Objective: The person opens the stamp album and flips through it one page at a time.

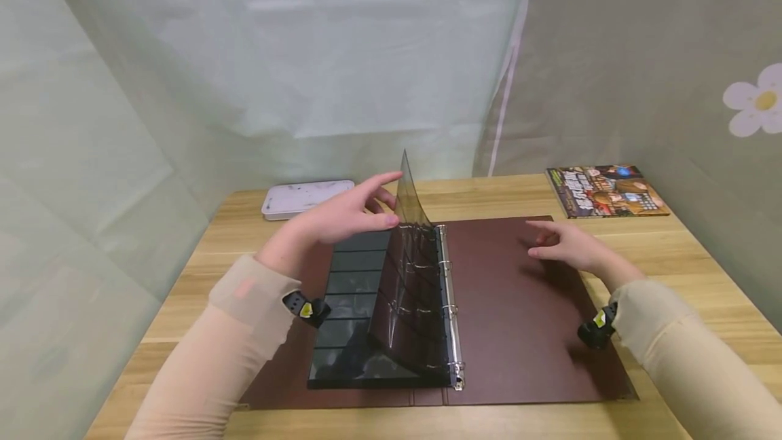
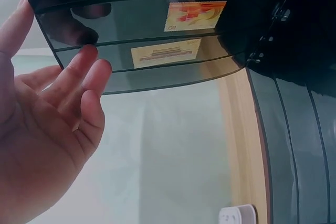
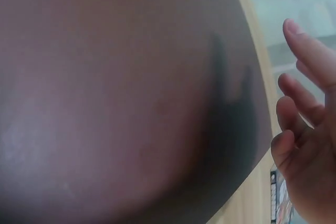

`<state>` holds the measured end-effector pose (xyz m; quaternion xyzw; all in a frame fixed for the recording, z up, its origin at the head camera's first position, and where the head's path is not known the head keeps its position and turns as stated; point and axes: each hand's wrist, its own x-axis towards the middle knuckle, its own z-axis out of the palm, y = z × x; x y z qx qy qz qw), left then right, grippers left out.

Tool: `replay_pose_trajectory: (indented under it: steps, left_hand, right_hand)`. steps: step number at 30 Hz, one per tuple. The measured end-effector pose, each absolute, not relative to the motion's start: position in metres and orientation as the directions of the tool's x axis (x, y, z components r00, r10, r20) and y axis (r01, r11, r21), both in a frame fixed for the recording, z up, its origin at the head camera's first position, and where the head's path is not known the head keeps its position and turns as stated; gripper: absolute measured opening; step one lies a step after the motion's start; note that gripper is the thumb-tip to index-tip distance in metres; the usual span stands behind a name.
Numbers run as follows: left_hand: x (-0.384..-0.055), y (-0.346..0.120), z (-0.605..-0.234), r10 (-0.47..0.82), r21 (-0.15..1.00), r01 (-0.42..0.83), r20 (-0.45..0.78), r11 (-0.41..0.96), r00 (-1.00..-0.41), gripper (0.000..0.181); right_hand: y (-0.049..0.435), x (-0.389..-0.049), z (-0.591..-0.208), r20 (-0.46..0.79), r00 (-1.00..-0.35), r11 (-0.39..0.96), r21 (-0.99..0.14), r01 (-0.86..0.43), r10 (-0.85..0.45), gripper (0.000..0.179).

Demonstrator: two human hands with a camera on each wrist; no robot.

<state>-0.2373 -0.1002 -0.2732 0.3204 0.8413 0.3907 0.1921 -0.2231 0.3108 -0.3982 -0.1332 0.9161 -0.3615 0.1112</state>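
A dark see-through stock page (image 1: 406,277) stands raised from the metal rings (image 1: 449,290) of a brown ring binder (image 1: 513,331), which lies spread on the table. My left hand (image 1: 357,209) touches the page's outer edge with fingers spread, index finger at the upper part and thumb lower down. In the left wrist view, an orange stamp (image 2: 195,16) and a stamp picturing a building (image 2: 166,53) sit in the strips of this page. Black pages (image 1: 348,321) with strip pockets lie beneath. My right hand (image 1: 565,246) hovers over the bare right cover, fingers loosely bent, holding nothing.
A pale flat case (image 1: 302,199) rests at the back left of the wooden table (image 1: 482,197). At the back right lies a colourful comic-style book (image 1: 607,191). Pale cloth (image 1: 366,53) hangs behind the table. Each wrist wears a small black camera.
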Motion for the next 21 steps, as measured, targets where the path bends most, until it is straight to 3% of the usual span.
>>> replay_pose_trajectory:
  steps: [6, 14, 21]
  left_hand:
    - [-0.238, -0.103, -0.274, 0.692, 0.783, 0.390, -0.070, 0.484, -0.718, 0.077]
    - [-0.237, -0.111, -0.274, 0.688, 0.773, 0.389, -0.085, 0.502, -0.720, 0.077]
    - [-0.236, -0.118, -0.273, 0.684, 0.757, 0.391, -0.099, 0.523, -0.723, 0.078]
  right_hand:
    - [0.318, -0.223, -0.408, -0.104, -0.946, 0.768, -0.614, -0.182, -0.307, 0.071]
    - [0.322, -0.221, -0.420, -0.111, -0.934, 0.762, -0.616, -0.203, -0.339, 0.073]
    - [0.321, -0.222, -0.425, -0.121, -0.933, 0.804, -0.553, -0.219, -0.338, 0.075]
